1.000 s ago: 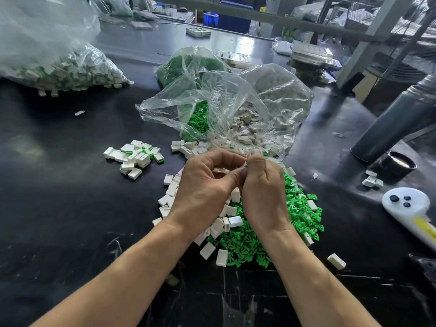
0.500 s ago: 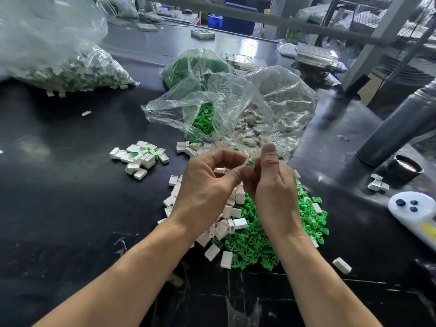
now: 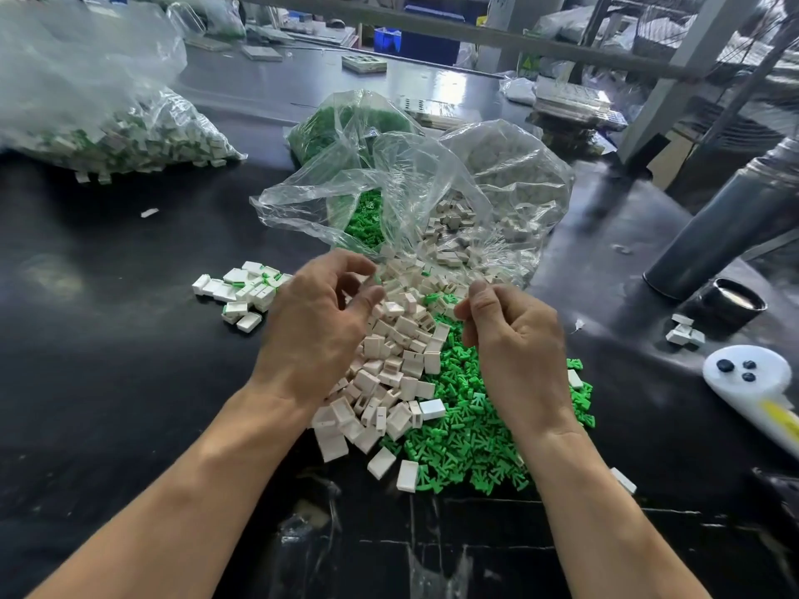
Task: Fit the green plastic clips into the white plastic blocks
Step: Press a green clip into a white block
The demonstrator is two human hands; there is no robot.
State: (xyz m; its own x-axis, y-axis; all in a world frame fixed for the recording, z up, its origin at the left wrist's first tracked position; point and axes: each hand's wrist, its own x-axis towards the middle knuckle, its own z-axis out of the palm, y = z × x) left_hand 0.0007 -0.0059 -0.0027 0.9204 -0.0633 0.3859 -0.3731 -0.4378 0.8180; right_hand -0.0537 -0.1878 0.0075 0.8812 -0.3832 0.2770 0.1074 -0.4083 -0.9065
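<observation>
Head view. Both hands hang just above the mixed heap near the middle of the black desk [image 3: 108, 382]. The left hand [image 3: 315, 330] has its fingers loosely curled over the near-left part of the pile of white blocks [image 3: 397, 365]; its grip is narrow, and motion blur together with the back of the hand hides whether anything sits between thumb and forefinger, so I cannot tell if it holds a piece. The right hand [image 3: 514, 339] is curled tighter, thumb against the bent fingers, above the green clips [image 3: 467, 430]; whether a clip is tucked inside cannot be made out.

The clips lie in a broad spread toward the near edge, directly under and beside the right hand, and the blocks are banked against them on the left. That split probably lets each hand draw one kind of part without crossing the other.

Behind the heap an open clear bag [image 3: 410, 201] spills more blocks and clips forward, serving as the supply. A small cluster of finished blocks [image 3: 242, 291] with green showing sits apart to the left, likely set clear of the loose stock so done pieces do not get mixed in. A larger bag [image 3: 108, 123] of similar pieces rests toward the far-left corner.
</observation>
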